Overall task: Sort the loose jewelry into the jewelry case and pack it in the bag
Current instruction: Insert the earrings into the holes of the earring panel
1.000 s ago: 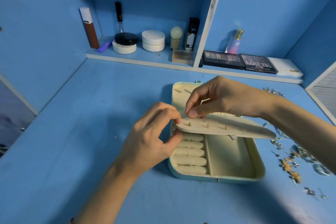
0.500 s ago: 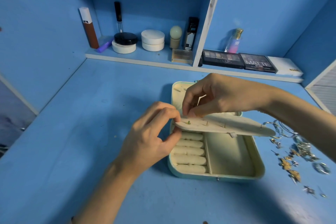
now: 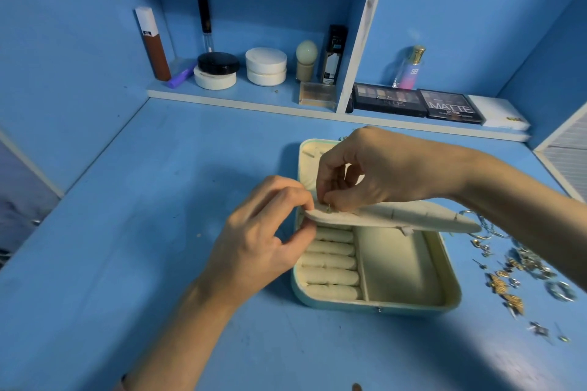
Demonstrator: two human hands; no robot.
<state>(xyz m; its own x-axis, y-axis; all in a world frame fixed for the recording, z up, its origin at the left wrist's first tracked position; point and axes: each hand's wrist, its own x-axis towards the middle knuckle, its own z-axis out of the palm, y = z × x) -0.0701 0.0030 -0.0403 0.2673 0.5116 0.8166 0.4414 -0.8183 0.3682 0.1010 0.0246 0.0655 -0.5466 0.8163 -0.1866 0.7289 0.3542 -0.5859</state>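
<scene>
Left hand (image 3: 263, 238) pinching flap (image 3: 413, 216) end over open jewelry case (image 3: 374, 306), right hand (image 3: 374, 171) pinching earring (image 3: 328, 208) at flap

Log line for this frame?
left hand: pinches panel edge | right hand: pinches gold stud on panel | jewelry case: open | loose jewelry: right of case

desk (image 3: 158, 200): plain blue throughout. jewelry case (image 3: 374, 306): pale teal shell, cream lining. loose jewelry (image 3: 508, 279): mixed gold and silver. palette (image 3: 451, 106): black, white "matte" lettering. jar (image 3: 266, 67): white.
</scene>
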